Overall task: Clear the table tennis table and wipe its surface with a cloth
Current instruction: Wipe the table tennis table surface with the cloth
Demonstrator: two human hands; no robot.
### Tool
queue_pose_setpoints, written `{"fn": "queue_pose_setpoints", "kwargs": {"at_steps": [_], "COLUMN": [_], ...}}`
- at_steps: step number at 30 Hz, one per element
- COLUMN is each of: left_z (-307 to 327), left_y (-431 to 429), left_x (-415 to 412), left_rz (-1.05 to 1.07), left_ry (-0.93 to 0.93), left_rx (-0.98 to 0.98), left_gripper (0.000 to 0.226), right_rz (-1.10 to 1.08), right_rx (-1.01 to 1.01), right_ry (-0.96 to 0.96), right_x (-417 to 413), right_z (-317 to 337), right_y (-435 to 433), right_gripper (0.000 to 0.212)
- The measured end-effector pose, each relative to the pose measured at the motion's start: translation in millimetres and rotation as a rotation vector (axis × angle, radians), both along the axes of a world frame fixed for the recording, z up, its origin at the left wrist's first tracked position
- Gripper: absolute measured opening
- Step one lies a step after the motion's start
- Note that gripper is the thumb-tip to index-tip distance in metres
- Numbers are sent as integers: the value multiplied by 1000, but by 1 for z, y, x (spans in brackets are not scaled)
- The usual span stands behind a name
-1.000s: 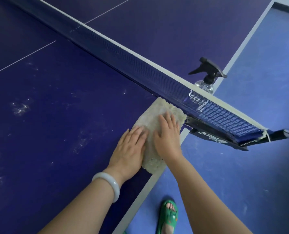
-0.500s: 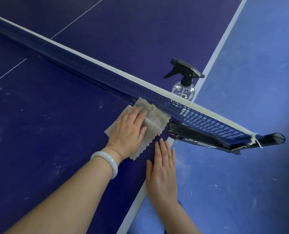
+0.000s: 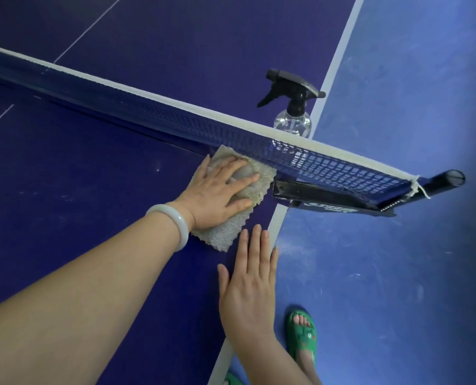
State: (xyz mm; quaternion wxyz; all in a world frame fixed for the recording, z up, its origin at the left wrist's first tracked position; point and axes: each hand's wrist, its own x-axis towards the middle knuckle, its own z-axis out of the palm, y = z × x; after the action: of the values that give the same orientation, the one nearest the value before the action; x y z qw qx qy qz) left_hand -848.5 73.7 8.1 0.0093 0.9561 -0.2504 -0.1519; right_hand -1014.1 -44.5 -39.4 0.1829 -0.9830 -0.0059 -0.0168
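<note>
Pressing down with straight, spread fingers, the left hand (image 3: pixel 220 190) lies flat on the cloth (image 3: pixel 223 232), gripping nothing and only pinning the beige rag to the table (image 3: pixel 92 207). The right hand (image 3: pixel 248 276) is just as open, palm down on the bare surface on the near side of the net (image 3: pixel 175 120). Its fingertips are just short of the cloth's near corner. A second ago both palms bore on the rag. The right one has since come off, and the cloth, now bunched under one palm, has been pushed up until its far edge meets the foot of the net, just beside the net clamp (image 3: pixel 314 190). That suggests a one-handed wipe into the corner by the net, with the free hand as a brace. Pale smudges show on the near side of the net, well away from the clamp, so this half likely needs more passes. Beyond the net, at the table's edge, stands a spray bottle (image 3: pixel 292 123).
</note>
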Motion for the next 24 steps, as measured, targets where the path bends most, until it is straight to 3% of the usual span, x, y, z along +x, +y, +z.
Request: {"fn": "queue_pose_setpoints", "kwargs": {"at_steps": [4,8,14,21,24], "left_z": [1,-17,-25,-30,-30], "left_y": [-5,-12,18,-3,-25], "left_x": [14,8,-28,-8,5], "left_rz": [-9,-45,-177,56,46], "left_ry": [-84,-129,-215,-232,-222], "left_rx": [-132,16,-33,-66,-54], "left_gripper": [59,64,60,65,64], "right_rz": [-45,-99,-194,-345,-329], "right_rx": [-4,-4,56,198,240], "right_ry": [13,20,-19,-2,41], "right_x": [-5,-6,-8,-9,-9], "right_z": [-2,-2,-5,-17,-18], "right_y": [5,6,6,6,6], "right_gripper": [65,64,67,72,73]}}
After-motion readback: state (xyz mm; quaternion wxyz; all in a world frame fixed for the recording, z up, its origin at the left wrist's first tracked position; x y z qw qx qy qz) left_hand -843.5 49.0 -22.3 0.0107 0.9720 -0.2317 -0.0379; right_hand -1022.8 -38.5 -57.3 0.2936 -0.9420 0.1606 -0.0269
